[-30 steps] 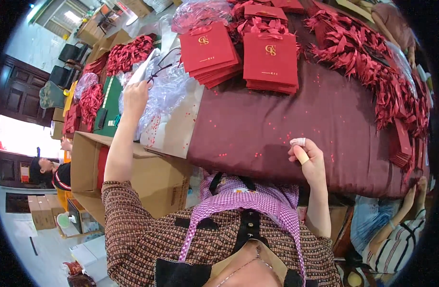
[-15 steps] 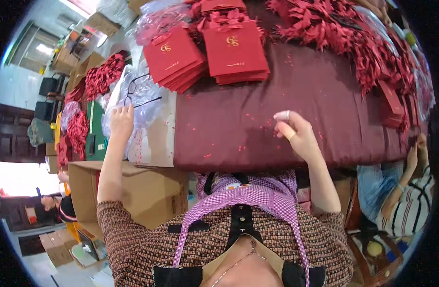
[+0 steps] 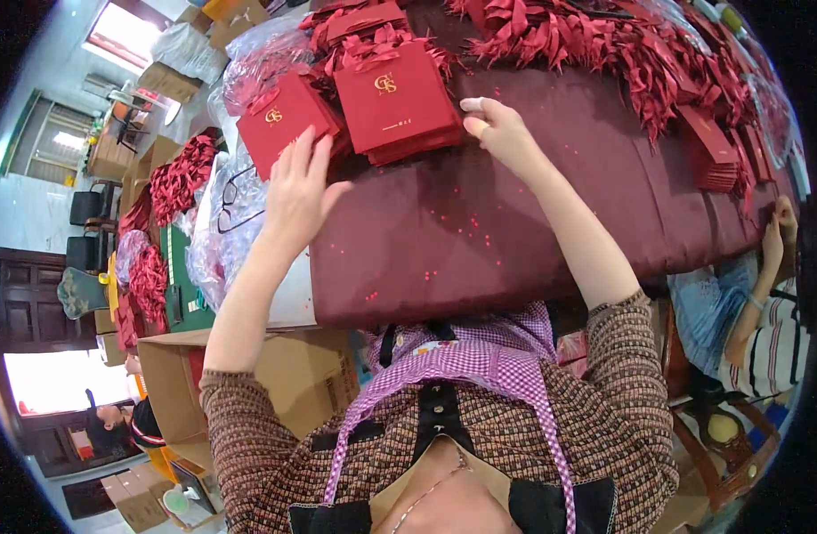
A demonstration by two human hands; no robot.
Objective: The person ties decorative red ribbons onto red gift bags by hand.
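Observation:
My left hand is open, its fingers spread over the lower right corner of the left stack of red paper bags. Whether the fingertips touch the bags I cannot tell. Beside the right edge of the right stack of red paper bags is my right hand, thumb and forefinger apart and nothing between them. A white cover wraps one of its fingertips. Both stacks have gold print and red ribbon handles. A pair of black-framed glasses lies on clear plastic wrapping left of my left hand.
Small red scraps dot the dark red tablecloth. Many ribbon-handled bags are heaped along the far right. An open cardboard box stands below the table's left edge. At the right edge shows another person's hand.
My left hand has left the glasses and moved right and forward to the left bag stack. My right hand has gone forward and left to the right stack.

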